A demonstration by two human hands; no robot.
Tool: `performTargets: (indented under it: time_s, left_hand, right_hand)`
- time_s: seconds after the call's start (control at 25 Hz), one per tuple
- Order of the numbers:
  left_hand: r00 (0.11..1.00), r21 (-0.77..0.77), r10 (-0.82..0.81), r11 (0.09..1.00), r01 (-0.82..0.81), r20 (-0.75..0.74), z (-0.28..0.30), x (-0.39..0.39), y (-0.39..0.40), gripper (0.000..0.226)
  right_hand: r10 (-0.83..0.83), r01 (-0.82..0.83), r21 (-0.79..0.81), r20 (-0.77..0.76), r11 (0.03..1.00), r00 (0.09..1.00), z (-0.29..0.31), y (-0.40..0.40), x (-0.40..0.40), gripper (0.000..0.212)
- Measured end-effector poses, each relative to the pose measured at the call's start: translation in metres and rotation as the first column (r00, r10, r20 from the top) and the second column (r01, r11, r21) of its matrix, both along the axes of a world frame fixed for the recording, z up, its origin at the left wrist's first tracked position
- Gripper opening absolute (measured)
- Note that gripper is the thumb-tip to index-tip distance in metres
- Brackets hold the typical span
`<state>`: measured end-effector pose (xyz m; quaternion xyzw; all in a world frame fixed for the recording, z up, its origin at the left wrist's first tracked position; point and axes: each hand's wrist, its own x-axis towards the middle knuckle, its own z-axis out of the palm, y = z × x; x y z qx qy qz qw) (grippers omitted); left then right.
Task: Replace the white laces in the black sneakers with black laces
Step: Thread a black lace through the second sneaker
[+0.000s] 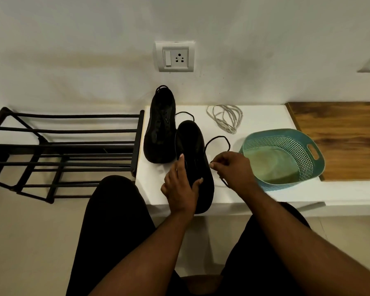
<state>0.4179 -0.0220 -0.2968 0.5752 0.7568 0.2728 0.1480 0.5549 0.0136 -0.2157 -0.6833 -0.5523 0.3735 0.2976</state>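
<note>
White tabletop (265,195) against the wall is carrying two black sneakers (195,165) near its left edge; the left hand (179,186) is gripping the nearer one, the right hand (233,169) pinching its black lace (218,138). White laces (225,117) are lying toward the back edge, beside a teal basket (286,159)

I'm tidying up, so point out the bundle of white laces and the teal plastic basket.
bundle of white laces (225,117): head view, middle of the coil.
teal plastic basket (313,152): head view, right rim by the handle.
</note>
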Motion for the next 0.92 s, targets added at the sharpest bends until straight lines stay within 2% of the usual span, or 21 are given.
performTargets:
  time_s: [0.08,0.2,0.24,0.32,0.48,0.56,0.6,0.68,0.76,0.8,0.84,0.92]
  left_hand:
    - [1.0,0.021,-0.026,0.999,0.027,-0.011,-0.003,-0.003,0.001,0.094]
    - [0.958,-0.065,-0.229,0.973,0.221,-0.174,-0.004,-0.004,0.006,0.097]
    - [0.937,-0.147,-0.294,0.952,0.269,-0.188,-0.004,-0.004,0.008,0.098]
    - [0.933,-0.271,-0.319,0.925,0.267,-0.166,-0.01,-0.006,0.01,0.099]
    - [0.932,-0.255,-0.214,0.957,0.14,-0.292,-0.023,-0.004,0.003,0.103]
    - [0.921,-0.258,-0.21,0.958,0.126,-0.33,-0.026,-0.002,0.002,0.102]
    - [0.913,-0.244,-0.209,0.962,0.126,-0.351,-0.027,-0.002,0.003,0.101]
    - [0.91,-0.21,-0.215,0.967,0.146,-0.355,-0.028,-0.005,0.004,0.1]
    - [0.93,-0.198,-0.225,0.965,0.171,-0.291,-0.027,-0.006,0.003,0.099]
    - [0.95,-0.204,-0.229,0.961,0.186,-0.212,-0.023,-0.004,0.001,0.098]
    - [0.968,-0.226,-0.223,0.955,0.193,-0.116,-0.017,-0.001,-0.001,0.097]
    - [0.984,-0.258,-0.179,0.95,0.173,0.001,-0.006,0.003,-0.005,0.094]
  right_hand:
    - [0.03,-0.031,0.036,0.032,0.999,0.999,-0.011,-0.002,-0.004,0.008]
    - [0.237,-0.243,0.01,0.19,0.97,0.953,-0.022,0.01,-0.013,0.031]
    - [0.318,-0.323,-0.031,0.276,0.946,0.907,-0.025,0.016,-0.015,0.033]
    - [0.433,-0.431,-0.116,0.458,0.895,0.776,-0.03,0.029,-0.017,0.029]
    - [0.529,-0.582,-0.21,0.716,0.786,0.455,-0.017,0.055,-0.012,0.021]
    - [0.527,-0.583,-0.246,0.761,0.774,0.379,-0.009,0.065,-0.007,0.022]
    - [0.531,-0.555,-0.267,0.751,0.788,0.392,-0.005,0.067,-0.006,0.021]
    - [0.517,-0.497,-0.264,0.706,0.827,0.485,0.003,0.067,-0.005,0.028]
    - [0.418,-0.451,-0.136,0.668,0.882,0.615,0.012,0.073,-0.012,0.05]
    - [0.376,-0.44,-0.068,0.644,0.896,0.666,0.015,0.077,-0.019,0.051]
    - [0.375,-0.438,-0.06,0.629,0.897,0.681,0.017,0.081,-0.028,0.046]
    - [0.451,-0.44,-0.189,0.635,0.878,0.628,0.01,0.086,-0.047,0.04]
